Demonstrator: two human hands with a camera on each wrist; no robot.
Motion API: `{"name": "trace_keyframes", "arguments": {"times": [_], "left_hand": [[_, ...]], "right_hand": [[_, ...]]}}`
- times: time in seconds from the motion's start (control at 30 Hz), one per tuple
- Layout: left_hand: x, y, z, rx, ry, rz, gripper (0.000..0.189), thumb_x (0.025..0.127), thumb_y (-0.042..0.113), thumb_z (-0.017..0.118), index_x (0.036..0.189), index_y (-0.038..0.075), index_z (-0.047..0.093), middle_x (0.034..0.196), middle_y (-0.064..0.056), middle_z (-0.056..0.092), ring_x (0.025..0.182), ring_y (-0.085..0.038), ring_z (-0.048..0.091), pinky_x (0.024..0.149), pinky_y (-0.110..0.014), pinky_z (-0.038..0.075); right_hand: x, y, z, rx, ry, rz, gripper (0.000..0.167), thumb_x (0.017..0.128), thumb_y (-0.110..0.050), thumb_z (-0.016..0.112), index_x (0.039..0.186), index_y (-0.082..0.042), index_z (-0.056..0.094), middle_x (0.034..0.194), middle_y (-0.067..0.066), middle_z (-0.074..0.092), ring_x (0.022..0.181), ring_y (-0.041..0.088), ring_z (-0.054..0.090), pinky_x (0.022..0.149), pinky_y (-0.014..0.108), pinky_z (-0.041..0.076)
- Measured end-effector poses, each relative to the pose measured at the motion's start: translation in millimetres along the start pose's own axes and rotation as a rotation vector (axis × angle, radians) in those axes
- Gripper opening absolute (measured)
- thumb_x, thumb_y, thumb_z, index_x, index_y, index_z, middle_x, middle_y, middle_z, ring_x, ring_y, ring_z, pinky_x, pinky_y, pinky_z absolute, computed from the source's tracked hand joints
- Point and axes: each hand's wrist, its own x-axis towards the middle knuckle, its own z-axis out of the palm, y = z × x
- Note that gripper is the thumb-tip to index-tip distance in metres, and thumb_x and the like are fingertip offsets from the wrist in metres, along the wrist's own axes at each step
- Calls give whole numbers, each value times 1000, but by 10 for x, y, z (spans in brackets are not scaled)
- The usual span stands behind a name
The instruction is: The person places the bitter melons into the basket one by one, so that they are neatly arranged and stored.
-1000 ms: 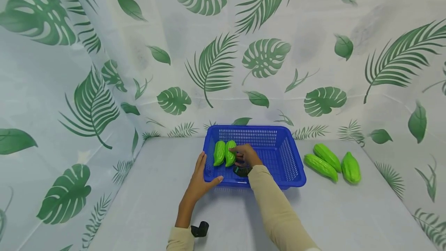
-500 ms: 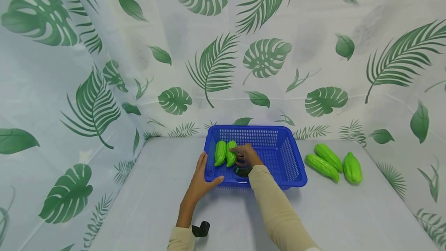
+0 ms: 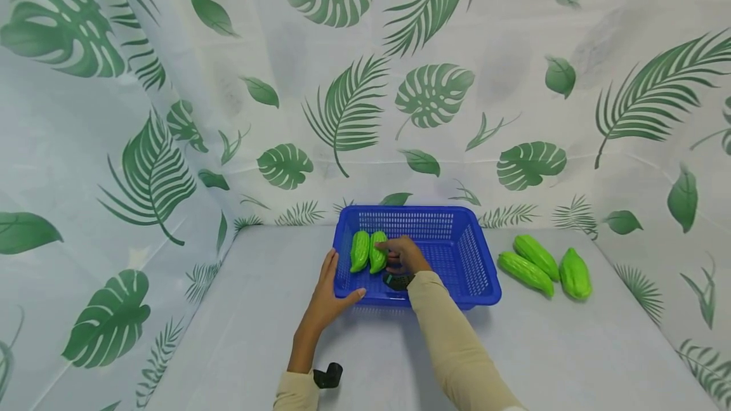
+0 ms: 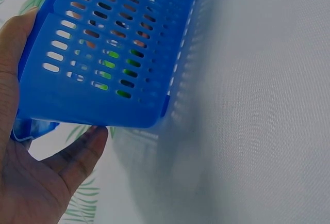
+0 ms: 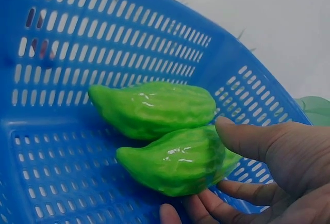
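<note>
Inside the blue basket (image 3: 451,284), two bright green, glossy, ridged bitter gourds lie side by side at the left end. My right hand (image 3: 404,254) holds the right-hand bitter gourd (image 5: 170,164), thumb on one side and fingers at the other, partly beneath it. The other bitter gourd (image 5: 154,108) lies against it, untouched by the hand. At the basket's front left corner is my left hand (image 3: 328,303), its thumb along the front and its straight fingers against the left side. The left wrist view shows that hand (image 4: 41,177) touching the basket's rim and wall from outside.
Three more bitter gourds lie on the white table (image 3: 548,347) right of the basket: two side by side (image 3: 525,273) and one (image 3: 575,274) farther right. A leaf-printed cloth (image 3: 365,113) hangs behind and at the sides.
</note>
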Motion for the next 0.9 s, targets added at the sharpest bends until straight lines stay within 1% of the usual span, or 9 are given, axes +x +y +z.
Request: {"name": "trace_keyframes", "arguments": {"times": [0.07, 0.23, 0.43, 0.47, 0.57, 0.7, 0.77, 0.83, 0.9], "left_hand": [[-10, -3, 6, -5, 0, -1, 107, 80, 55, 74, 158, 16, 13, 166, 4, 4, 152, -30, 12, 116, -61, 23], [-32, 8, 12, -12, 2, 7, 107, 79, 56, 74, 158, 15, 14, 166, 3, 4, 152, -31, 12, 116, -61, 23], [-35, 18, 11, -14, 5, 12, 107, 79, 56, 74, 158, 14, 14, 166, 3, 4, 152, -32, 12, 116, -62, 23], [-33, 16, 10, -13, 5, 12, 107, 79, 56, 74, 158, 15, 14, 166, 4, 4, 152, -32, 12, 116, -62, 23], [-27, 14, 2, -5, 2, 8, 108, 79, 56, 74, 158, 15, 13, 166, 2, 4, 152, -33, 12, 115, -63, 24], [-21, 14, -13, 6, 4, 7, 107, 80, 53, 74, 158, 14, 13, 166, -2, 5, 151, -35, 14, 114, -64, 25], [-20, 19, -17, 7, 8, 12, 106, 80, 52, 74, 158, 12, 14, 166, -4, 6, 151, -36, 14, 114, -64, 25], [-12, 22, -14, 6, 7, 7, 106, 80, 52, 75, 158, 14, 13, 166, -2, 5, 152, -34, 12, 115, -62, 24], [-9, 25, -11, 4, 0, 8, 107, 80, 53, 74, 158, 14, 12, 166, 0, 4, 152, -32, 11, 116, -62, 23]], "right_hand": [[2, 7, -7, -4, -2, 5, 64, 80, -26, 81, 132, -4, 51, 116, 21, 55, 96, 30, 60, 69, 40, 59], [-13, 25, -23, -13, -10, -2, 60, 82, -25, 80, 130, -3, 53, 116, 22, 56, 96, 31, 61, 69, 41, 59], [-111, -15, -85, -46, -30, -6, 58, 83, -29, 79, 129, -3, 54, 120, 23, 58, 106, 34, 61, 76, 44, 58], [-140, -27, -104, -53, -37, -10, 60, 84, -29, 78, 131, -2, 53, 123, 24, 58, 109, 35, 61, 79, 45, 58], [-218, -75, -175, -79, -48, -34, 70, 87, -30, 73, 142, -1, 41, 131, 26, 53, 118, 39, 56, 88, 51, 55], [-302, -163, -310, -114, -60, -87, 85, 92, -31, 68, 154, -4, 16, 140, 28, 45, 127, 42, 49, 97, 57, 49], [-351, -214, -404, -131, -67, -127, 86, 93, -32, 66, 155, -3, 13, 143, 27, 43, 131, 41, 47, 100, 57, 47], [-422, -258, -530, -122, -74, -180, 87, 94, -33, 65, 155, -3, 10, 146, 27, 40, 133, 41, 46, 103, 57, 45], [-498, -277, -683, -94, -88, -245, 85, 95, -33, 64, 155, -3, 13, 148, 26, 39, 135, 41, 44, 105, 57, 43]]}}
